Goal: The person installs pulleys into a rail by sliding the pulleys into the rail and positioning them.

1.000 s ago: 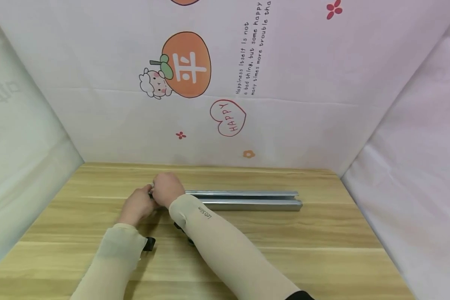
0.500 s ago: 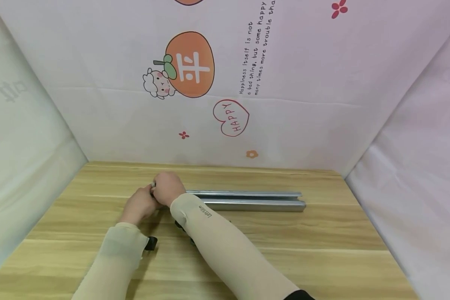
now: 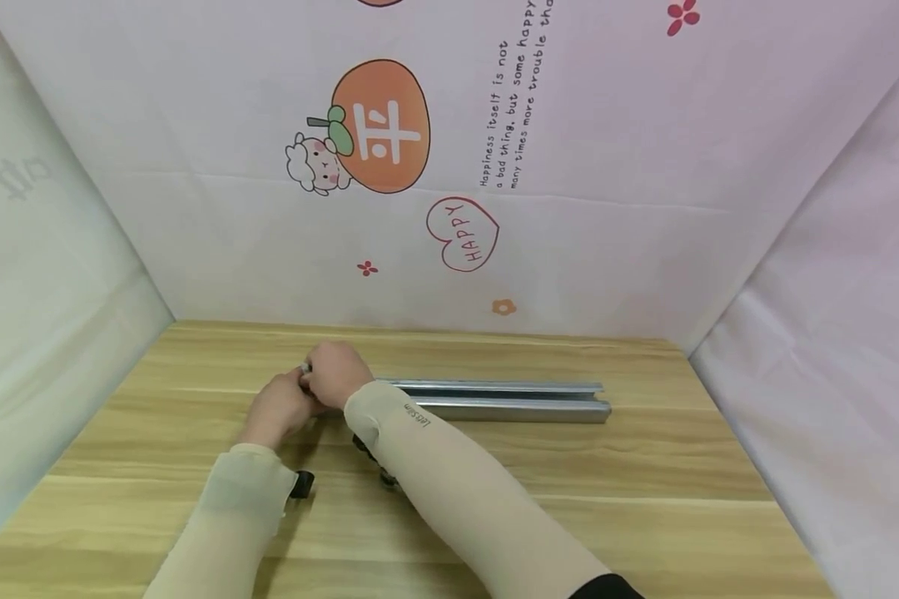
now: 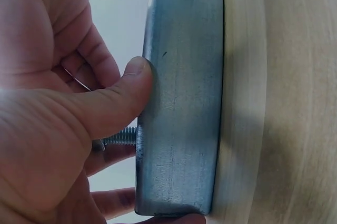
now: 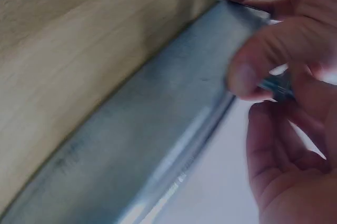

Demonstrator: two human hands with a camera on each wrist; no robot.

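A galvanised metal strut channel (image 3: 509, 409) lies lengthwise on the table, its open slot showing in the head view. My left hand (image 3: 279, 408) grips its left end; in the left wrist view the thumb (image 4: 138, 71) presses the near wall and fingers reach around the end. A threaded bolt (image 4: 122, 136) sticks out of the slotted side there. My right hand (image 3: 335, 374) is beside it with curled fingers, pinching the bolt's outer end, which is partly hidden by the fingers in the right wrist view.
The wood-grain table (image 3: 569, 516) meets a printed white cloth (image 3: 607, 266) at the back, and more cloth hangs at both sides. Black wrist gear (image 3: 302, 484) shows under the left sleeve, with more dark gear (image 3: 374, 462) beside the right forearm.
The head view has shifted slightly. Both hands stay at the channel's left end; the right wrist and forearm have turned a little, and more of the silvery bit between the hands shows.
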